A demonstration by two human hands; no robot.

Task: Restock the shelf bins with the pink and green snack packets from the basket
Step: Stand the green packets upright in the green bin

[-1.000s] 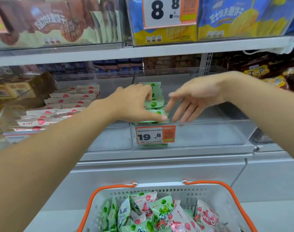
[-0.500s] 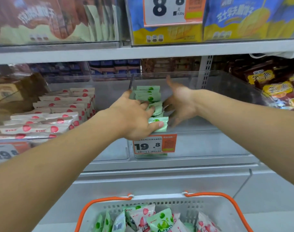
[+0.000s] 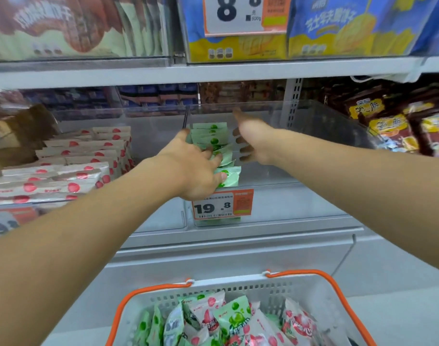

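Now that both hands have pushed deeper into the clear bin (image 3: 313, 146), left hand (image 3: 196, 168) lies flat-fingered on the green packets (image 3: 213, 143), gripping nothing; right hand (image 3: 253, 138) spread open beside them. Row tidied; basket (image 3: 338, 295) holds more packets.

Both arms outstretched (left hand (image 3: 196, 168), right hand (image 3: 253, 143) spread).

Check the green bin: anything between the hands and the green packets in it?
Nothing visible. The left hand already rests on the green packets, fingers spread over the row. The right hand is open against the row's right side, inside the clear bin, seen through its wall.
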